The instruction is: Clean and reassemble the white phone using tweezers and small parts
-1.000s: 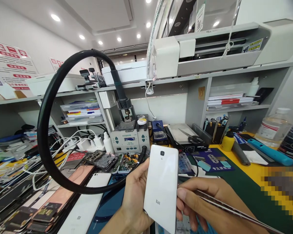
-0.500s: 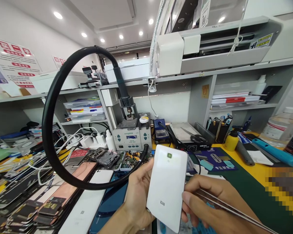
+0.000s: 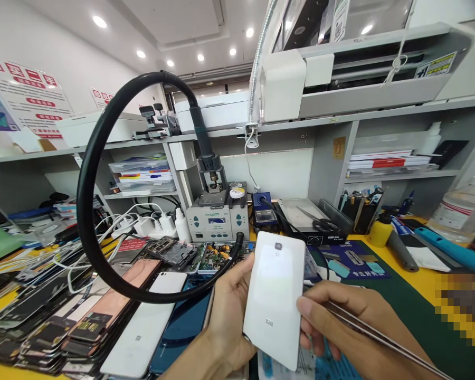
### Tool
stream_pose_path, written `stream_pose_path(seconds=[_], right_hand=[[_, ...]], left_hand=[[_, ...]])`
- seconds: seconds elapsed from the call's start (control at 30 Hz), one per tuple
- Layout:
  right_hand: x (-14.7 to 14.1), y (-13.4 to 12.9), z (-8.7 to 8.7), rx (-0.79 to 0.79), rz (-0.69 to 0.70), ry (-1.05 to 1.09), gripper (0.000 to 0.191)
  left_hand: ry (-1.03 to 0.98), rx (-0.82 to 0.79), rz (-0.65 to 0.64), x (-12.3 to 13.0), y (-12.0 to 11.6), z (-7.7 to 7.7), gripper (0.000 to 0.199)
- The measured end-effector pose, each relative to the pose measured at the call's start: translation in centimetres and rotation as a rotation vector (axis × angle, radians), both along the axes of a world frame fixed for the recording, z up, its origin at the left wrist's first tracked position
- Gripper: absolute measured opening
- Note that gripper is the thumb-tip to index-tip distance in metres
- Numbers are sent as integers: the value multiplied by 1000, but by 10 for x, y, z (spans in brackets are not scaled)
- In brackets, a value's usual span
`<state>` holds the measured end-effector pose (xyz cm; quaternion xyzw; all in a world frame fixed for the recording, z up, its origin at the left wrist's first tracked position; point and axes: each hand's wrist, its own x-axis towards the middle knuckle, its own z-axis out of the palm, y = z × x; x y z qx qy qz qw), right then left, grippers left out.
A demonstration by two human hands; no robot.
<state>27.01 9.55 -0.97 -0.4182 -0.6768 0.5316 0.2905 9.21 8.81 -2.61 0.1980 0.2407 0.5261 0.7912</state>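
A white smartphone is held up in front of you, above the counter, its back facing you. The back is smooth, glossy and plain white, with rounded upper corners. Near the top centre sits a small, dark, squarish camera lens, with a tiny round mark just below it. Lower down is a small grey "mi" logo. A pale, faintly tinted sheen lies across the upper half. The phone leans slightly, its top to the right of upright, and its bottom edge slants down to the right. A thin dark sliver shows at the lower left corner. The screen side is turned away from you.

Of your two hands, the left is partly curled around the phone's left edge, supporting it from behind. Your right is closed loosely around slim metal tweezers, which slope down to the lower right; its thumb tip touches the phone's right edge. To the left, another white phone lies beside a shiny blue one.
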Motion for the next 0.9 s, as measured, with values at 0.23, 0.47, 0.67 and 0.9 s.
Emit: stream_pose_path(seconds=[0.23, 0.47, 0.67, 0.9], right_hand=[[0, 2, -2, 31, 5, -2, 40], [-1, 3, -4, 18, -10, -25, 39], [1, 4, -4, 54, -5, -52, 43], [2, 6, -7, 36, -2, -62, 42]], left_hand=[[-4, 13, -61, -1, 0, 2, 60], [-5, -49, 14, 1, 1, 2, 56], [-7, -40, 24, 0, 0, 2, 57], [7, 2, 5, 0, 1, 2, 60]])
